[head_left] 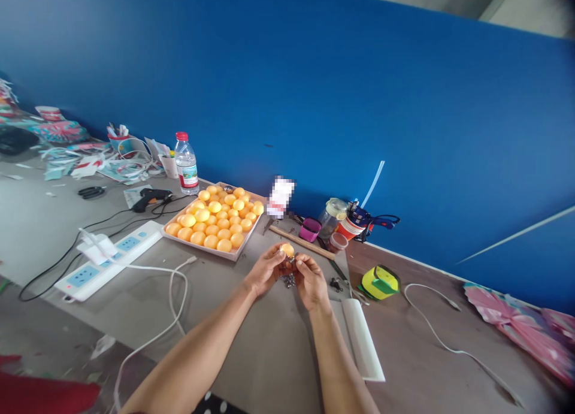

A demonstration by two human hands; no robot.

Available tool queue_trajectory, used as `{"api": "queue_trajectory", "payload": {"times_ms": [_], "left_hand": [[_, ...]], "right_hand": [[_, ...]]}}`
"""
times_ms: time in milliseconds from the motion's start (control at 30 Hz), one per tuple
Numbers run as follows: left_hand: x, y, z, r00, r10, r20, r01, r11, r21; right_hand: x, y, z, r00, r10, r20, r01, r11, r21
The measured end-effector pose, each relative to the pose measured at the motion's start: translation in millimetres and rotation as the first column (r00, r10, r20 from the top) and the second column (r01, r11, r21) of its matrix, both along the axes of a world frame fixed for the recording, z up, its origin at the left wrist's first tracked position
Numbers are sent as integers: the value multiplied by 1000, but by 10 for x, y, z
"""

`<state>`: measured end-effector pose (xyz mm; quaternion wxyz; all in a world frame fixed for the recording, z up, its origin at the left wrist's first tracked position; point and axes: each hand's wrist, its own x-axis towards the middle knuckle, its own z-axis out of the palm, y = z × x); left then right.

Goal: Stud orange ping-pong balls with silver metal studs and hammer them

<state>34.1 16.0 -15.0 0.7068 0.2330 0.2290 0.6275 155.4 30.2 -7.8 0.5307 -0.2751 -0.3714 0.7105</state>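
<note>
My left hand [266,271] is closed on an orange ping-pong ball [286,250], held above the table. My right hand [311,281] pinches close beside the ball, at a small dark metallic piece [291,260] whose kind I cannot make out. The fingertips of both hands nearly meet there. Below them, a little heap of small shiny metal parts [288,280] lies on the table, partly hidden by the hands. To the left, a shallow box [237,255] holds several more orange balls [211,219].
A white power strip [108,261], a glue gun [151,198] and a water bottle [186,165] stand at the left. Behind the hands lie a wooden stick [303,242] and a purple cup [309,229]. A yellow-green tape measure [380,282] and cable [442,339] are at right.
</note>
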Motion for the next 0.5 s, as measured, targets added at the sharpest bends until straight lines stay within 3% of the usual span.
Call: {"api": "queue_trajectory", "payload": {"times_ms": [500], "left_hand": [[23, 25, -61, 1000, 11, -15, -11, 1000, 19]], "right_hand": [[-45, 0, -68, 996, -31, 80, 27, 999, 46]]}}
